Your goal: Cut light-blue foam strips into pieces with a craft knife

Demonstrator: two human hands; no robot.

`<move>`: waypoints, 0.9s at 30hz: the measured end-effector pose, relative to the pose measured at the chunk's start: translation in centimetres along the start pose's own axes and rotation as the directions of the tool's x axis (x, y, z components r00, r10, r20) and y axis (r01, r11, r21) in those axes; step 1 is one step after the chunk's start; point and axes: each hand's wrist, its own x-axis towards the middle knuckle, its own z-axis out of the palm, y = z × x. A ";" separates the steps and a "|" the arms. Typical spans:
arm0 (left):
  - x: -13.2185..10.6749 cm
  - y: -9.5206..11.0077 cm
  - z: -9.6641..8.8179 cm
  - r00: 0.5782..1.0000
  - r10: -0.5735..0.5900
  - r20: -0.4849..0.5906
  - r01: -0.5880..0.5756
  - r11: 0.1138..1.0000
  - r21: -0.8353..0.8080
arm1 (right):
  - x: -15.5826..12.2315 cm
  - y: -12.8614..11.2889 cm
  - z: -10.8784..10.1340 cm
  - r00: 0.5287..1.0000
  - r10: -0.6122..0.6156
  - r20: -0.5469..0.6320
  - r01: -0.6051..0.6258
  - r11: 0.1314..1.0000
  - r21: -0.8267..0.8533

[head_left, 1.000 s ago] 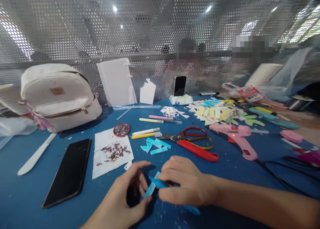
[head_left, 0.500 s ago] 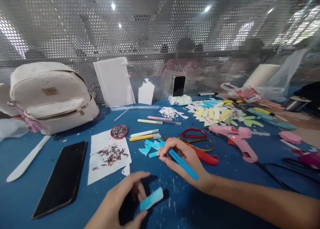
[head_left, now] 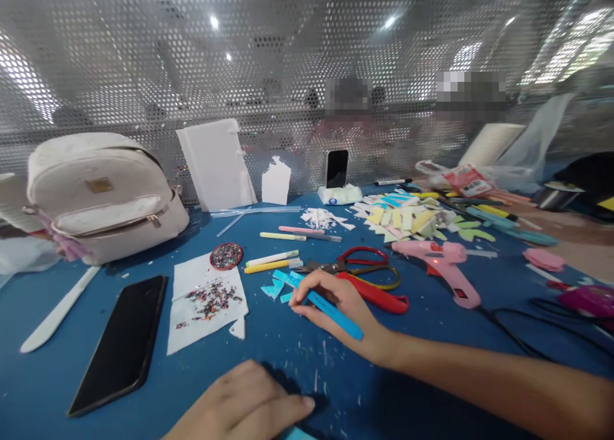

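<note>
My right hand (head_left: 349, 304) is stretched forward over the blue table (head_left: 432, 337), closed around a long blue cutter (head_left: 336, 312) that lies across its palm. Its fingertips touch a small heap of light blue foam scraps (head_left: 277, 286). My left hand (head_left: 242, 405) rests at the bottom edge with its fingers curled down over a light blue foam piece (head_left: 295, 433), of which only a corner shows. Just beyond my right hand lie red-handled scissors (head_left: 364, 264) and a red cutter (head_left: 381, 297).
A pink glue gun (head_left: 441, 258) with a black cable (head_left: 527, 331) lies to the right. A black phone (head_left: 119, 344), a glitter-strewn white paper (head_left: 206, 306), a glitter tin (head_left: 226, 256), markers (head_left: 273, 261) and a white backpack (head_left: 100, 194) sit to the left. Coloured foam cut-outs (head_left: 407, 216) are piled behind.
My hands have parted. The right carried the blue cutter forward to the blue scraps. The left dropped toward the bottom edge, turning palm-down over its foam piece.
</note>
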 end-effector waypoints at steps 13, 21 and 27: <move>2.3 1.2 -2.6 0.979 0.012 0.204 -0.029 0.997 0.076 | 8.8 0.5 -7.6 0.950 -0.305 -0.072 0.187 0.735 -0.652; 1.8 2.0 -2.7 0.960 0.071 0.272 -0.120 0.978 0.168 | 13.3 2.3 -10.8 0.937 -0.336 -0.097 0.116 0.560 -0.820; 1.6 -1.4 -4.1 0.976 -0.080 0.204 0.017 0.956 0.294 | 10.9 0.4 -8.1 0.941 -0.336 -0.047 0.173 0.596 -0.784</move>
